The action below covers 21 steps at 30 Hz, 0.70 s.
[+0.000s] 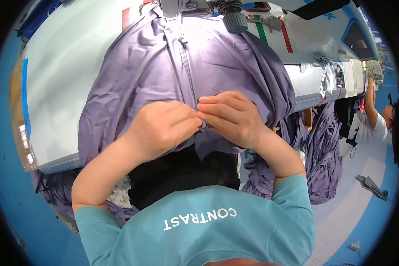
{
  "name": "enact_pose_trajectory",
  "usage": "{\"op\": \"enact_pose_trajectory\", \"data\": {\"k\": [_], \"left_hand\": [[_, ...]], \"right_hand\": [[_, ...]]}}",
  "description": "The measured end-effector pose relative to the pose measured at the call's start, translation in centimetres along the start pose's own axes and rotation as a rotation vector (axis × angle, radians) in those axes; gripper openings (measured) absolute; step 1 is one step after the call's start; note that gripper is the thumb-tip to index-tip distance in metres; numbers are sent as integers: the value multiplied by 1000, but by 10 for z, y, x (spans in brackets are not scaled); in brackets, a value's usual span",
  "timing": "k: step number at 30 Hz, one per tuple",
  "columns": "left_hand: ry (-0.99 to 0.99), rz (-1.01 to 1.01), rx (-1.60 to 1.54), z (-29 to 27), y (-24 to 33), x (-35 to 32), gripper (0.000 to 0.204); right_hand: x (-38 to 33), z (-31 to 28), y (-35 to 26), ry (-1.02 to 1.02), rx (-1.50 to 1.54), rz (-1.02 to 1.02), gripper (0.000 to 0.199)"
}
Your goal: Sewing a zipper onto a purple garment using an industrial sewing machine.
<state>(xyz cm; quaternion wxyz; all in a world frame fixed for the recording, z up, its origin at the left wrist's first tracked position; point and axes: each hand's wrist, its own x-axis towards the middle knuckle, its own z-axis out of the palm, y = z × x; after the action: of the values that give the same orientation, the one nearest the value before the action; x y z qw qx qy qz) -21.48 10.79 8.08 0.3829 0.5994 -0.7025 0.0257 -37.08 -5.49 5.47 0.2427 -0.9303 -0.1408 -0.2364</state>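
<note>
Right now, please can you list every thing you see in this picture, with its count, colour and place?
purple fabric: one large piece, spread on the table, pinched at its seam by both hands
sewing machine: one, grey, top centre, at the far end of the fabric
table: one, pale grey, under the fabric
hanging purple cloth: several pieces, right of the table edge
co-worker: one, far right
left hand: one, gripping the seam
right hand: one, gripping the seam, touching the left hand
</note>
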Motion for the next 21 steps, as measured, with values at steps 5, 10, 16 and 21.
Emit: {"op": "enact_pose_trajectory", "data": {"k": [5, 10, 16, 21], "left_hand": [[-167, 2, 432, -9, -43, 33, 44], [-335, -95, 559, -12, -69, 21, 55], [-203, -139, 374, -10, -68, 2, 53], [-194, -113, 395, -9, -75, 10, 49]], "right_hand": [[2, 1, 3, 7, -36, -53, 21], [-2, 1, 3, -22, -42, -56, 19], [-1, 4, 7, 40, -50, -142, 15], [6, -4, 10, -12, 8, -123, 13]]}}
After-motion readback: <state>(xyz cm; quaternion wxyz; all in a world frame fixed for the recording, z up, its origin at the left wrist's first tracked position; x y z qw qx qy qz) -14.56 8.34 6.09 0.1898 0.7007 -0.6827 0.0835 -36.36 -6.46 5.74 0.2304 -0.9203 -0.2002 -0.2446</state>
